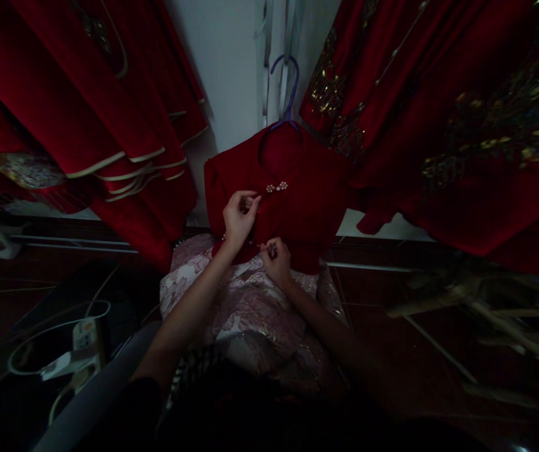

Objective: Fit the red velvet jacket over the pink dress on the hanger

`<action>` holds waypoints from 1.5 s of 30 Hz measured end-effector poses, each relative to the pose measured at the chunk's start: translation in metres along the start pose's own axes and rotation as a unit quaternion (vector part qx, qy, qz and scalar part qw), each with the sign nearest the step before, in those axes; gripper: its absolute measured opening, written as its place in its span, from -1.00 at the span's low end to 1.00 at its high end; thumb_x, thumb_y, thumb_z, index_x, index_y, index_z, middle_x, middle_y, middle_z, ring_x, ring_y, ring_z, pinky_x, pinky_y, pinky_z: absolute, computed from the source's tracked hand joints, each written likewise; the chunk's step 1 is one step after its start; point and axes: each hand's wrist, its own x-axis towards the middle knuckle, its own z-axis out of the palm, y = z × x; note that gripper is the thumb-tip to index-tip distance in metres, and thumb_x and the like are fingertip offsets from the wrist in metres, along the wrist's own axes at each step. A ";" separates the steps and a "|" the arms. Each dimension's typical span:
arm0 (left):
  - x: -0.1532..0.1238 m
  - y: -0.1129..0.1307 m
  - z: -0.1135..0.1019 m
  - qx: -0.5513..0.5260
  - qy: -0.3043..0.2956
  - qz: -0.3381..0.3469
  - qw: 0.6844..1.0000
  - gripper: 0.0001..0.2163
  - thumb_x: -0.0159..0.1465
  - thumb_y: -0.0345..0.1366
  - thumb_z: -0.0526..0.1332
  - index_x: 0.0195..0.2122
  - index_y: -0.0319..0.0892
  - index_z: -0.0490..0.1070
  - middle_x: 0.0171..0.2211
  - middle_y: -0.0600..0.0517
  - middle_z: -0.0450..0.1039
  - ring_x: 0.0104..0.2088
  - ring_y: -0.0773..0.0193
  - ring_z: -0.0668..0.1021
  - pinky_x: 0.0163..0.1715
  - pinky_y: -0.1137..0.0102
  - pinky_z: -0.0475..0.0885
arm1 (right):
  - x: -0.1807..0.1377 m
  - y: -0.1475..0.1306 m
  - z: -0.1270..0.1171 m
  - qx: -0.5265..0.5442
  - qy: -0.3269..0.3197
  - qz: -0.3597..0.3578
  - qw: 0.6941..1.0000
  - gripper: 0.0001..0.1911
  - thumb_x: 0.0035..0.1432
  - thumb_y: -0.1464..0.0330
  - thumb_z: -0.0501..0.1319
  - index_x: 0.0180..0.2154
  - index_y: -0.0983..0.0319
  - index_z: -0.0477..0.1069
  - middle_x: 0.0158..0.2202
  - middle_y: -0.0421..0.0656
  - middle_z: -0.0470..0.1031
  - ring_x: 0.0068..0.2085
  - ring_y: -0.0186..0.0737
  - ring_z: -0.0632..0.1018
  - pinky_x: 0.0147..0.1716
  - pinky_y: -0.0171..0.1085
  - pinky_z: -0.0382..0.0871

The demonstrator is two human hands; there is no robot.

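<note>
A dark red garment (307, 194) hangs on a purple hanger (291, 94) in front of a white wall, with a small pearl-like clasp (276, 187) below its collar. My left hand (239, 216) is closed, pinching the red fabric just left of the clasp. Lower down, my right hand (276, 258) is closed in a pinch on the garment's front edge; what its fingertips hold is too small to make out. Below both hands lies pale pink floral cloth (245, 307).
Red garments with cream piping (123, 157) hang at the left, and red garments with gold embroidery (462, 125) at the right. A white power strip with cables (83, 336) lies on the dark floor at the lower left. Pale wooden sticks (486, 307) lie at the right.
</note>
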 end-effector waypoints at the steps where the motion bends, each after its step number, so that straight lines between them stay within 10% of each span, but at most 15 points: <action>1: 0.009 0.008 0.000 0.055 -0.037 0.063 0.996 -0.80 0.25 -0.17 0.22 -0.16 -0.14 0.48 -0.22 -0.04 0.48 -0.21 0.27 0.51 -0.18 0.36 0.42 | 0.000 0.000 0.000 0.000 -0.002 0.002 1.000 -0.82 0.19 0.27 0.14 -0.42 0.19 0.24 -0.55 -0.31 0.26 -0.49 -0.36 0.29 -0.39 -0.33 0.15; 5: 0.043 0.025 0.003 0.250 -0.158 0.213 0.931 -0.78 0.30 -0.24 0.16 -0.07 -0.09 0.48 0.05 -0.11 0.37 0.11 0.02 0.35 0.07 0.07 0.28 | 0.000 0.001 0.000 -0.001 -0.002 0.007 1.000 -0.82 0.19 0.27 0.14 -0.42 0.19 0.24 -0.55 -0.30 0.27 -0.49 -0.35 0.30 -0.39 -0.32 0.15; 11: 0.060 0.021 0.011 0.347 -0.231 0.276 0.866 -0.77 0.33 -0.31 0.05 -0.15 -0.14 0.50 -0.06 -0.14 0.41 0.07 -0.01 0.36 0.12 -0.03 0.22 | 0.000 0.004 0.002 0.002 0.001 0.006 1.000 -0.81 0.20 0.25 0.14 -0.42 0.19 0.24 -0.55 -0.30 0.26 -0.48 -0.34 0.31 -0.40 -0.33 0.15; 32: 0.070 0.018 -0.002 0.295 -0.346 0.304 0.837 -0.69 0.11 -0.25 0.30 -0.11 -0.17 0.40 -0.07 -0.10 0.35 0.04 -0.01 0.36 0.30 -0.11 -0.12 | 0.001 0.000 0.000 0.008 -0.015 0.024 1.000 -0.80 0.20 0.22 0.12 -0.42 0.18 0.24 -0.57 -0.31 0.27 -0.50 -0.35 0.30 -0.41 -0.33 0.15; 45: 0.065 0.014 0.008 0.300 -0.289 0.283 0.864 -0.73 0.26 -0.20 0.15 -0.05 -0.17 0.37 -0.15 -0.11 0.38 -0.02 0.03 0.39 0.26 -0.07 -0.01 | 0.001 0.002 0.000 0.006 -0.015 0.022 1.000 -0.80 0.19 0.22 0.13 -0.41 0.19 0.24 -0.55 -0.29 0.28 -0.49 -0.34 0.30 -0.41 -0.33 0.14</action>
